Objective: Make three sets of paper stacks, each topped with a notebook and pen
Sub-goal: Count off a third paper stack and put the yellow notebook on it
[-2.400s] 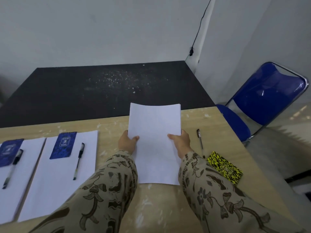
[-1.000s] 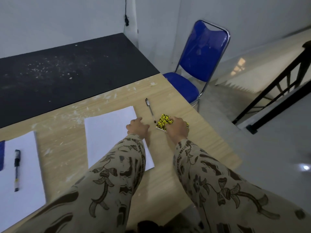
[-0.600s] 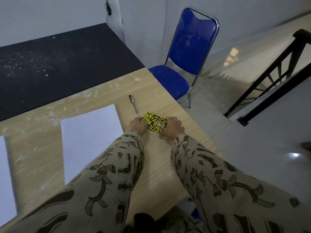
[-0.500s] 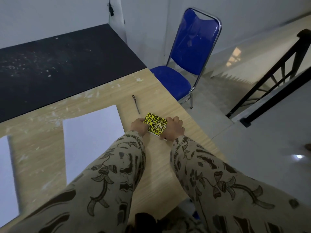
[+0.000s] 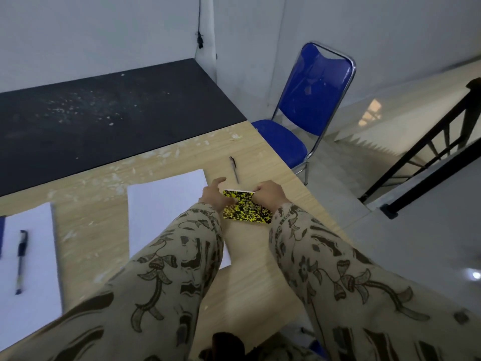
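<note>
We are recording the wooden surface (image 5: 260, 269) as carrying a flat white paper stack (image 5: 166, 204) with nothing lying on top. Just right of that stack, the notebook (image 5: 247, 209) is being held tilted over the surface. We are judging it light, stiff-covered and slightly glossy, best taken by opposite edges. Its cover is showing yellow mottled with black, with white page edges along the far side. The right hand (image 5: 270, 192) is clamping its fingers (image 5: 263, 188) over the far corner. The left hand (image 5: 212, 195) is touching the left edge, fingers partly splayed, and we cannot tell its grip. The thin pen (image 5: 234, 169) is lying beyond, apart from both and likely to roll.
</note>
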